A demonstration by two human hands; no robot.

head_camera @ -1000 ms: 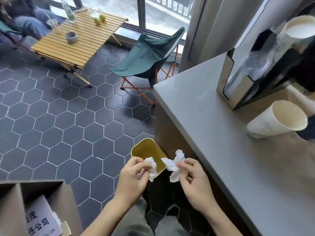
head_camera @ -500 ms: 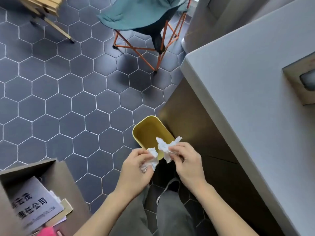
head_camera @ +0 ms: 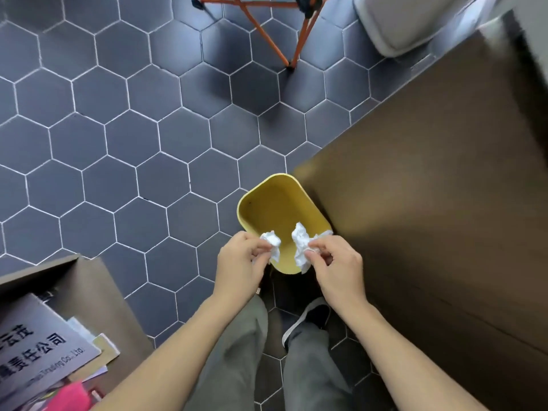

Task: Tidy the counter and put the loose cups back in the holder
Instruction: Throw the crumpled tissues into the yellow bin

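Below, both hands (head_camera: pixel 241 262) (head_camera: pixel 338 268) pinch tissue wads (head_camera: pixel 301 244) above bin rim (head_camera: pixel 246 200).

"责任公司", "Co.,Ltd" on grey sign (head_camera: pixel 38 351)

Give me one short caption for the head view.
Both hands hold crumpled tissues over a yellow bin.

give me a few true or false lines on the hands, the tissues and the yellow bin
1. Each hand pinches a crumpled tissue. True: left hand holds the left tissue, right hand holds the right tissue.
2. The yellow bin stands on the counter. False: it stands on the tiled floor.
3. Both tissues hang over the bin's opening. True.
4. The bin is full of cups. False: its visible inside looks bare.
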